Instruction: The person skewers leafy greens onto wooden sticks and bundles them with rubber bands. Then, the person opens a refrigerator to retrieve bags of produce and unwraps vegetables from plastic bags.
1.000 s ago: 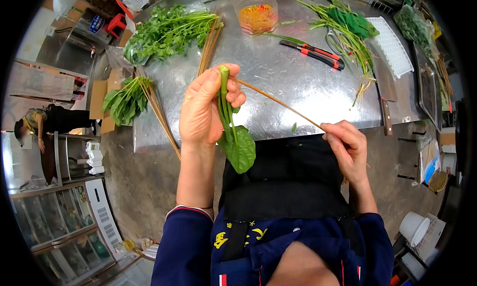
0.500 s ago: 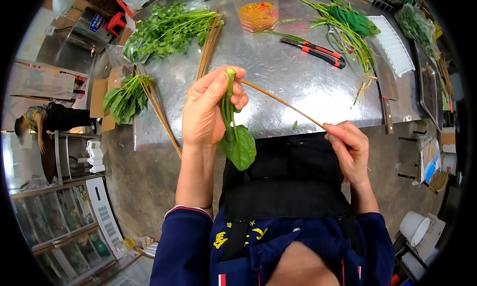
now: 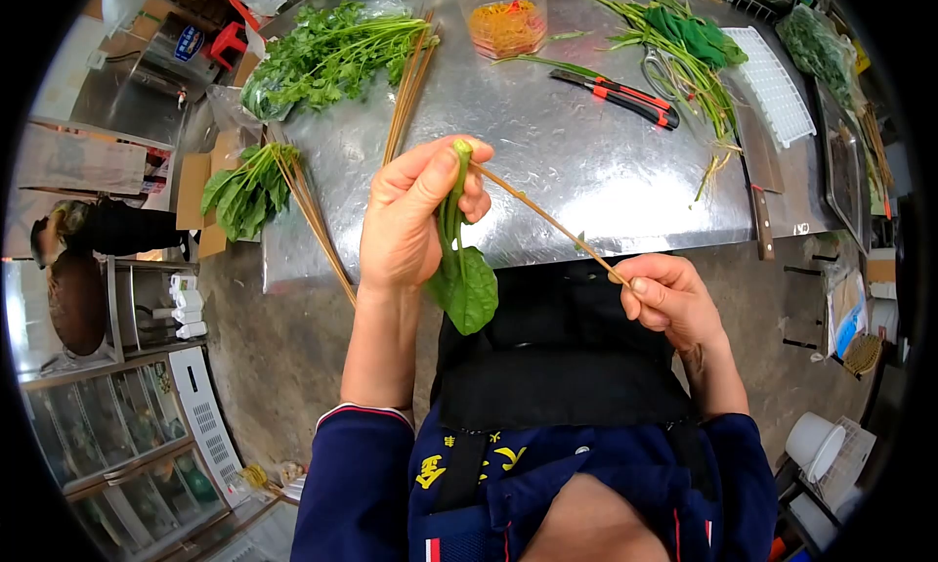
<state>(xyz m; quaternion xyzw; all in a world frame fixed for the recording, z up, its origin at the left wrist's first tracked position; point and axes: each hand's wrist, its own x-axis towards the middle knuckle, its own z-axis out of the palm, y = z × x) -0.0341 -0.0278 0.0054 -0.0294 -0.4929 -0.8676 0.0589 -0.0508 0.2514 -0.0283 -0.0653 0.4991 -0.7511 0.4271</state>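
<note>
My left hand (image 3: pixel 399 220) grips a leafy green (image 3: pixel 469 286) by its bundled stems, with the pale cut end up by the thumb and the broad leaf hanging below. A thin brown wooden skewer (image 3: pixel 545 216) slants down to the right from the stem end. Its lower part is pinched between the thumb and fingers of my right hand (image 3: pixel 672 303). Whether the skewer's upper tip is in the stem or behind it is hidden by the left fingers.
On the metal table (image 3: pixel 342 156) lie bundles of skewered greens (image 3: pixel 244 193) and parsley-like herbs (image 3: pixel 337 59). A plastic tub (image 3: pixel 508 24), a red-black box cutter (image 3: pixel 625 103), scissors (image 3: pixel 657 71), long green stems (image 3: pixel 718 98) and a knife (image 3: pixel 761 225) are farther right. A person (image 3: pixel 117 228) is at far left.
My right hand has shifted slightly left and down along with the skewer, which now slants more steeply. My left hand has barely moved, still gripping the leafy green.
</note>
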